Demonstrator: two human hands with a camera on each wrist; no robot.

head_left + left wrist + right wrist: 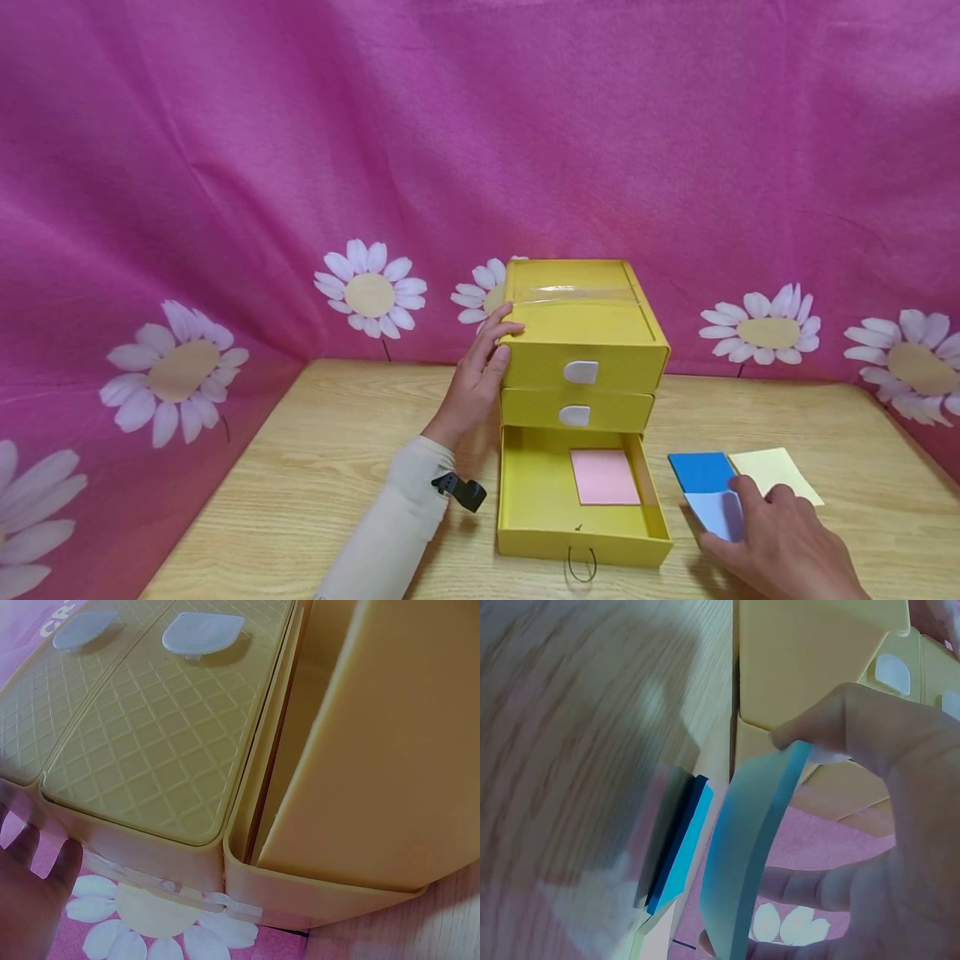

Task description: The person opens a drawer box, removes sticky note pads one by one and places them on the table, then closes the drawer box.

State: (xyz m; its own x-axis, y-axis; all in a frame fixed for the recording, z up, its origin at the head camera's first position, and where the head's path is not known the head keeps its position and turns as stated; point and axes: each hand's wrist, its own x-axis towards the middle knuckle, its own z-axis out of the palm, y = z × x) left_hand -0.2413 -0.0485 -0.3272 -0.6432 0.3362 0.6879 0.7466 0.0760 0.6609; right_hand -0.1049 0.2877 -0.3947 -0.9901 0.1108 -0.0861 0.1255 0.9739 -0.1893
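A yellow drawer unit (pixel 585 325) stands on the table with its bottom drawer (pixel 536 492) pulled out. Inside that drawer, toward the right, lies a pink sticky note pad (pixel 606 477). My left hand (pixel 471 383) rests against the unit's upper left side, fingertips over the top edge. To the right of the drawer, my right hand (pixel 795 537) pinches a light blue sticky note pad (pixel 742 840) by its edges, tilted above the table in the right wrist view. Beside it on the table lie a dark blue pad (pixel 697 472) and a pale yellow pad (pixel 780 475).
Two upper drawers with white tabs (pixel 581 372) are closed. A thin dark loop (pixel 582 565) hangs on the open drawer's front. Behind the wooden table (pixel 360 417) hangs a pink cloth (pixel 480 125) with daisies.
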